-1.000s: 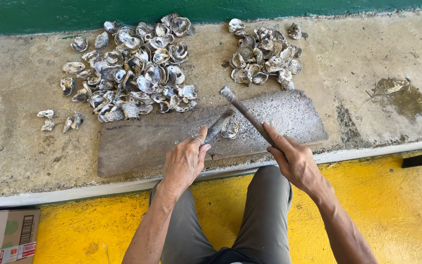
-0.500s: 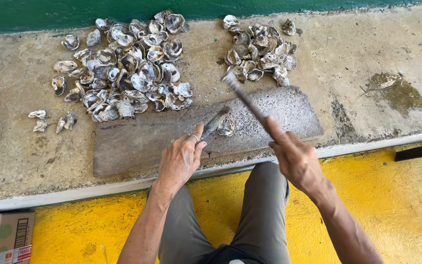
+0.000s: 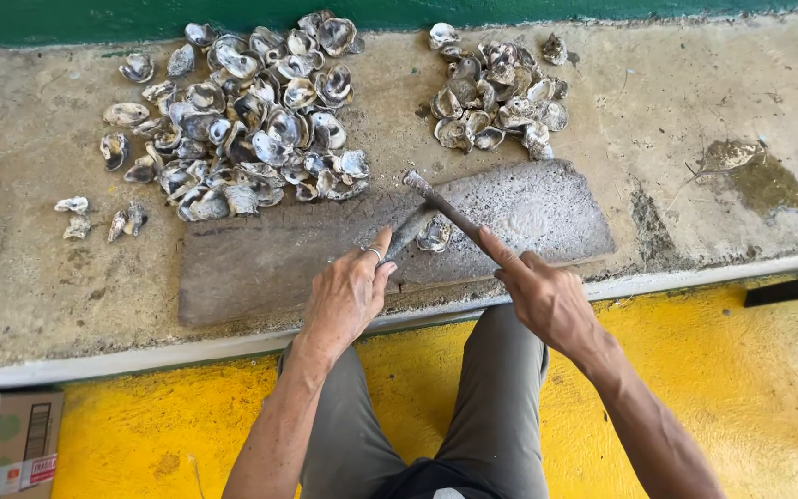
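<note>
The stone slab (image 3: 325,263) lay flat on the concrete ledge (image 3: 30,277), and positions are given from it. At its near edge, about midway along, the left hand (image 3: 344,300) was closed around an elongated oyster (image 3: 410,231), thumb and fingers pinching its near end so that the shell angled up and away over the slab. The right hand (image 3: 542,296), just off the slab's near right corner, was fully closed on the handle of a metal rod tool (image 3: 441,205), forefinger laid along the shaft; the tool's head stood above the slab's middle, close over the held oyster. A loose shell piece (image 3: 434,238) lay on the slab beside it. The step in hand appeared to be striking or chipping the shell. The next move would call for a firm pinch and a blow kept clear of the fingers. A large shell heap (image 3: 233,120) lay beyond the slab's far left, a smaller heap (image 3: 496,88) beyond its far right.
</note>
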